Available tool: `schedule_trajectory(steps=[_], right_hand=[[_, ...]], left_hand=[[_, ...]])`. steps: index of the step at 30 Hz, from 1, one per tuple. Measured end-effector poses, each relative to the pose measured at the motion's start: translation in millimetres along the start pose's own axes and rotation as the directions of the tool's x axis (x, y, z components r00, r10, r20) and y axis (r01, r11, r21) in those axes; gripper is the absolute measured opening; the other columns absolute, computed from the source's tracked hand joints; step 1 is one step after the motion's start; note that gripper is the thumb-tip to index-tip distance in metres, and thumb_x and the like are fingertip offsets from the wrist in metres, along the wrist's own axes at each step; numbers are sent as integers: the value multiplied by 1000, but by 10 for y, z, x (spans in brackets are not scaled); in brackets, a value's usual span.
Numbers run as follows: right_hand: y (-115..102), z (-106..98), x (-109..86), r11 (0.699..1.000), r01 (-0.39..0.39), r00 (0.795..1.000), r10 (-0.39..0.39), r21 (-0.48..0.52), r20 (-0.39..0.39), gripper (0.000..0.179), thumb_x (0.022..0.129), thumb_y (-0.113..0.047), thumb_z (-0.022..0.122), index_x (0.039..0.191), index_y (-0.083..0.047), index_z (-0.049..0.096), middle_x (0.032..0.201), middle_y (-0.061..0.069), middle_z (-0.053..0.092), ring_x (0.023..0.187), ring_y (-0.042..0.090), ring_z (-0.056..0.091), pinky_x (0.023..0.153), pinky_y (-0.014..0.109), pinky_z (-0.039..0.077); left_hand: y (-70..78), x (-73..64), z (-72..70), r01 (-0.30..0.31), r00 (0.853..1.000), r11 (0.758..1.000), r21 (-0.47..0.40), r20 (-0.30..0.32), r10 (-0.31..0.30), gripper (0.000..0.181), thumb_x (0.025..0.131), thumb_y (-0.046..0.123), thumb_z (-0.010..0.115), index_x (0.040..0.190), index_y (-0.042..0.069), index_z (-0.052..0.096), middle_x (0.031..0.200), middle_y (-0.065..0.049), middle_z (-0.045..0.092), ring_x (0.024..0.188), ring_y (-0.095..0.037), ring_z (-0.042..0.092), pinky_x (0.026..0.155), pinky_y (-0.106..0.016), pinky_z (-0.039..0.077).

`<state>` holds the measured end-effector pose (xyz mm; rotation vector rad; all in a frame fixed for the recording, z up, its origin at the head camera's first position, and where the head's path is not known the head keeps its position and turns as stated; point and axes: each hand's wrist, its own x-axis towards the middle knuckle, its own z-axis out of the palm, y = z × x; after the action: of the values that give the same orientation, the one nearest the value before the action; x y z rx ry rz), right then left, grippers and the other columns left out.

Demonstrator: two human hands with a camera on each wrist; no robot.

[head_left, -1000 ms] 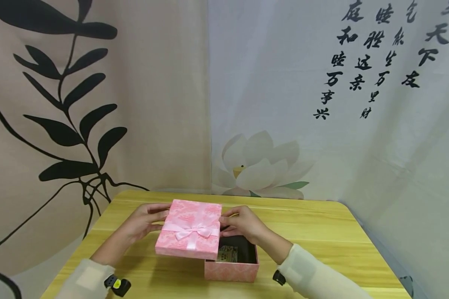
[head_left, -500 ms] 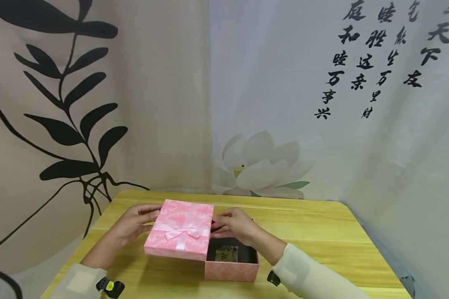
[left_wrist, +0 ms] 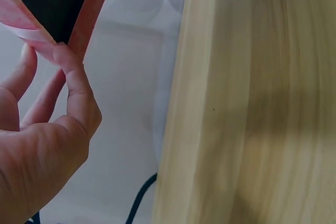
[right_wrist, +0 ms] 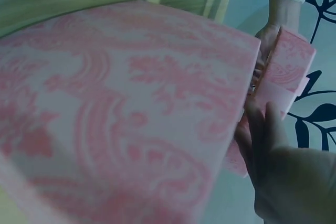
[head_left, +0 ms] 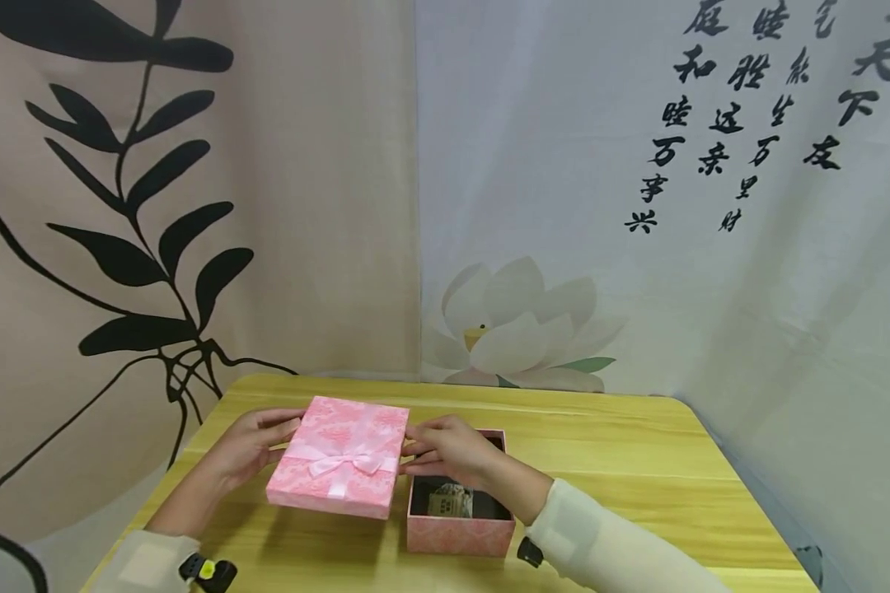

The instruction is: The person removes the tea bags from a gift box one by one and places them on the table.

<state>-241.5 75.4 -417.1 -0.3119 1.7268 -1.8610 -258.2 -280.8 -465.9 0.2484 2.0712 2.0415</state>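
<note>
A pink patterned box lid [head_left: 341,453] with a ribbon bow is held above the table, left of its box. My left hand [head_left: 246,449] grips the lid's left edge; the left wrist view has the thumb and fingers of this hand [left_wrist: 47,145] pinching its rim, dark underside showing. On the right edge, the fingers of my right hand [head_left: 456,453] hold the lid, its forearm passing over the uncovered box [head_left: 460,535]. That box has a dark interior, with a small printed card-like piece [head_left: 450,500] inside. Its patterned wall [right_wrist: 131,103] fills much of the right wrist view.
The yellow wood-grain table [head_left: 608,486] stands before a printed cloth backdrop [head_left: 326,206] with plant, lotus and lettering. Black devices [head_left: 208,570] are strapped at both wrists. The table's edge [left_wrist: 173,129] appears in the left wrist view.
Both hands have carried the lid leftward, from overlapping the box's left side to fully beside it. More of the box's inside now shows, and the box has stayed in place.
</note>
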Motion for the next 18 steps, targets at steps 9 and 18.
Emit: schedule_trajectory(steps=[9,18], right_hand=[[28,136,41,996,-71,997,70,53,13,65,109,-45,47,138,14,46,125,28,62,112,37,69,101,45,56],[30,276,100,986,-113,993,114,121,-4,89,104,-61,45,147,17,38,140,38,49,125,44,59,108,51,50]], left_hand=[[-82,-43,-109,32,999,998,-49,-13,-33,36,105,16,61,138,3,63,116,8,71,103,-14,70,89,-35,61],[-205,-61,-232,58,997,998,-15,-49,-59,35,106,19,60,136,3,63,117,9,69,106,-11,68,91,-37,60]])
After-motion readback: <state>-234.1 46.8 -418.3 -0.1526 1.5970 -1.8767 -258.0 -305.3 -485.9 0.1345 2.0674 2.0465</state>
